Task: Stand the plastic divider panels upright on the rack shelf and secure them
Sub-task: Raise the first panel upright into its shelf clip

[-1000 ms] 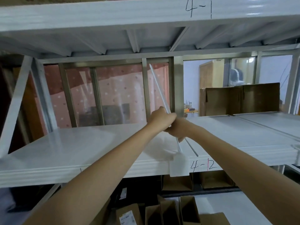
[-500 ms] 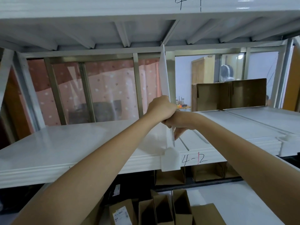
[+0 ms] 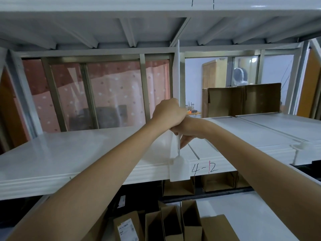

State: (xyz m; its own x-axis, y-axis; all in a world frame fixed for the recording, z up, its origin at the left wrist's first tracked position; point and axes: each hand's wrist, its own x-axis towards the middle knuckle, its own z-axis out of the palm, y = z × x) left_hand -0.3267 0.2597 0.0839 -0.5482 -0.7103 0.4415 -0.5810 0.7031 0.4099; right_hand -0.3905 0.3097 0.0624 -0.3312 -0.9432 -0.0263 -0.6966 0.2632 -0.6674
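White plastic divider panel (image 3: 177,80), tilted 1 second ago, now stands upright above the clip (image 3: 179,168); left hand (image 3: 167,113) and right hand (image 3: 186,130) apparently grip it, ready for securing.

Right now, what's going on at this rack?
A person is fitting a white plastic divider panel onto the white shelf marked 4-12. Both hands grip the panel at its front edge, the left hand above the right hand. The panel stands upright, its top near the underside of the shelf above, its bottom meeting a white clip on the shelf's front lip.
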